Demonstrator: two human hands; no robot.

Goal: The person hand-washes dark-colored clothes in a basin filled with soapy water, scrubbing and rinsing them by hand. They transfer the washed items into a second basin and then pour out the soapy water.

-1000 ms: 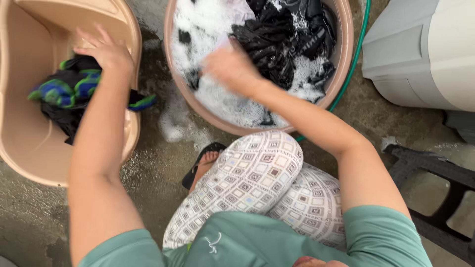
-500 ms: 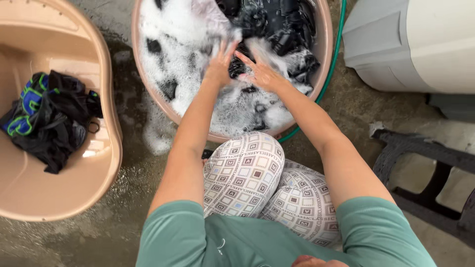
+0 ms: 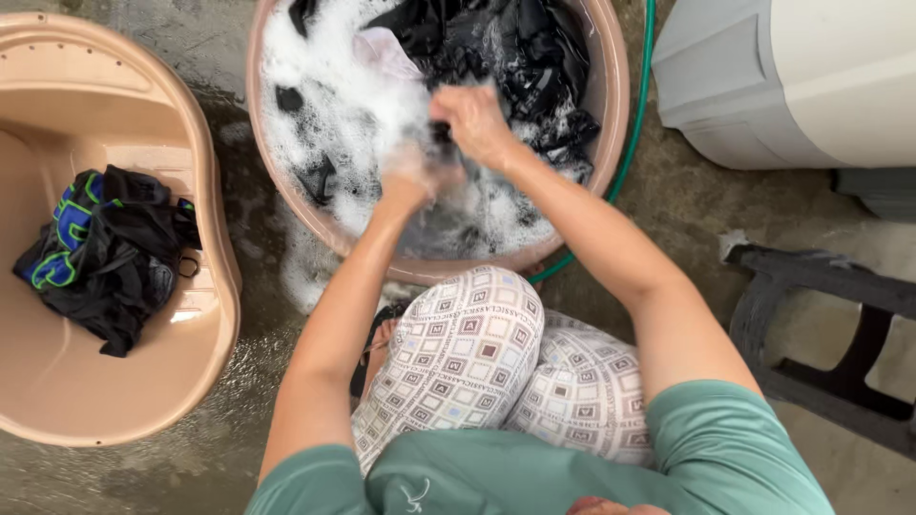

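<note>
Both hands are in the round tan wash basin (image 3: 611,105), which is full of white suds (image 3: 324,105) and dark clothes (image 3: 515,48). My right hand (image 3: 477,124) is closed on a black garment (image 3: 441,133) near the basin's middle. My left hand (image 3: 412,176), blurred and covered in foam, grips the same garment just below it. A pale pink cloth (image 3: 386,52) lies in the suds above the hands.
A second tan tub (image 3: 205,191) stands to the left, holding a wrung black garment with blue and green trim (image 3: 105,253). A green hose (image 3: 634,133) curves around the basin. A grey-white container (image 3: 792,76) sits at the upper right, a black plastic stool (image 3: 821,334) at right. The concrete floor is wet.
My left hand left the garment in the left tub and came over into the soapy basin. Both hands have now closed together on a black garment in the suds.
</note>
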